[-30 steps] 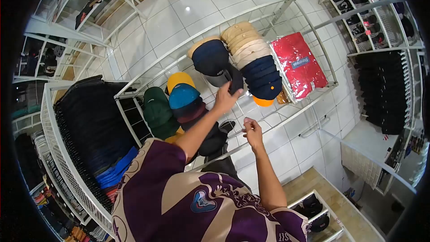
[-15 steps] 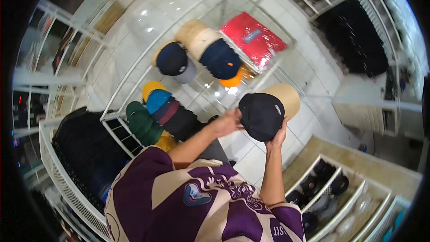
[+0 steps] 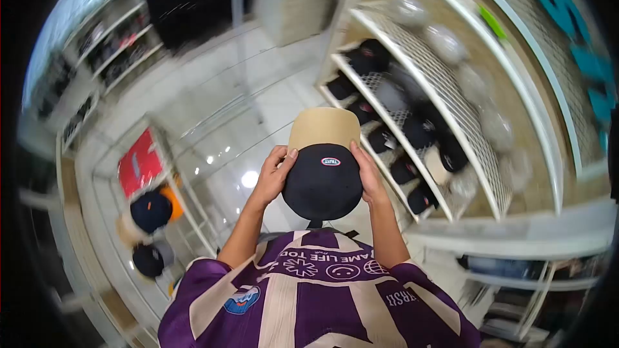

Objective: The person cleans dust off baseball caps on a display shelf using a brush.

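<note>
Step in hand, seemingly: steadying black cap [image 3: 322, 187] before torso, brim [image 3: 324, 127] pointing away. Any shift calls for both hands together. Left hand [image 3: 269, 179] and right hand [image 3: 369, 177] part-curled, gripping opposite sides, thumbs near brim. Beyond: shelf [image 3: 412, 42] with caps right, red packet [image 3: 138, 162] left.
</note>
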The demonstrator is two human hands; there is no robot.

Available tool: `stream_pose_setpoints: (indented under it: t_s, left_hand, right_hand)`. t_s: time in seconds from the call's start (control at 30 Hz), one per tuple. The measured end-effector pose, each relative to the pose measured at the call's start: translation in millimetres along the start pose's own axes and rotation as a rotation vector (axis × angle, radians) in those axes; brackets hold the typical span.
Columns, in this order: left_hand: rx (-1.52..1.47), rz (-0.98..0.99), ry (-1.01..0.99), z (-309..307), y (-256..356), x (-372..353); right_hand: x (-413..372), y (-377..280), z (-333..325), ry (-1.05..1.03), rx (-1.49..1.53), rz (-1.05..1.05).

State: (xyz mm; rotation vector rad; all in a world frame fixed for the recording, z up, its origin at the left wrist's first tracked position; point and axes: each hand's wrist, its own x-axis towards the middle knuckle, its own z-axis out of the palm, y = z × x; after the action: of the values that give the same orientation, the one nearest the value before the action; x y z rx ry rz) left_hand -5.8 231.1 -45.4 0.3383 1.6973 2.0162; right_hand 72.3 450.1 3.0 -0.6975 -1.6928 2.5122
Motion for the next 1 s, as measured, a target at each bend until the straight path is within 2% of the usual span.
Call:
stream_pose_setpoints:
  t_s: [0.03,0.07,0.1,0.17,0.23,0.3,0.33,0.4,0.43,0.57,0.67,0.73,0.8,0.83,0.87,0.9,0.93,1.0]
  left_hand:
    - [-0.037,0.115,0.009,27.3,-2.8,13.5]
    - [-0.09,0.025,-0.147,49.9,15.7,19.1]
    - [-0.07,0.025,-0.21,80.5,23.6,26.8]
    - [-0.188,-0.061,-0.274,132.4,33.1,40.0]
    - [-0.219,-0.067,-0.33,167.9,37.1,51.6]
    - [-0.419,-0.13,-0.228,193.1,53.4,62.1]
    - [-0.446,-0.109,-0.241,195.4,58.1,71.9]
    - [-0.442,-0.06,-0.226,203.1,73.6,87.7]
    - [-0.442,-0.029,-0.215,206.3,84.8,95.7]
    - [-0.491,0.07,-0.289,211.2,115.3,117.7]
    - [-0.518,0.113,-0.197,208.3,117.1,118.7]
    - [-0.527,0.108,-0.139,201.3,123.2,105.9]
    - [-0.54,0.122,-0.09,180.9,117.1,96.6]
    - [-0.546,0.136,-0.085,168.6,114.8,92.1]
    - [-0.574,0.155,-0.02,156.2,114.7,85.6]
    - [-0.57,0.158,0.013,143.4,115.6,77.2]
    - [-0.566,0.158,0.046,130.5,113.6,67.4]
    - [-0.583,0.156,0.137,112.2,106.6,55.6]
  right_hand:
    - [-9.1,-10.9,-21.3,0.044,0.003,-0.022]
    - [-19.7,-18.9,-39.9,0.113,0.045,-0.035]
    - [-26.9,-25.9,-65.3,0.159,0.076,-0.071]
    - [-36.9,-39.1,-106.0,0.3,0.008,-0.146]
    - [-41.9,-58.2,-134.2,0.355,0.044,-0.227]
    - [-26.0,-74.6,-160.4,0.494,-0.37,-0.528]
    - [-31.6,-102.9,-154.4,0.635,-0.623,-0.659]
    - [-39.3,-170.7,-128.2,0.729,-0.821,-1.062]
    - [-30.3,-198.8,-126.7,0.703,-0.853,-1.217]
    - [14.2,-320.5,-116.2,0.759,-1.276,-1.636]
    - [71.8,-388.6,-126.0,0.852,-1.555,-1.451]
    - [111.5,-413.6,-141.5,0.792,-1.594,-1.268]
    - [156.2,-430.0,-165.8,0.635,-1.633,-0.976]
    - [166.2,-432.0,-169.4,0.633,-1.585,-1.029]
    - [144.7,-429.1,-146.9,0.698,-1.656,-0.998]
    - [110.2,-420.0,-111.0,0.67,-1.632,-1.062]
    - [126.1,-407.1,-110.0,0.647,-1.414,-1.549]
    - [82.3,-352.8,-54.2,0.359,-1.138,-1.554]
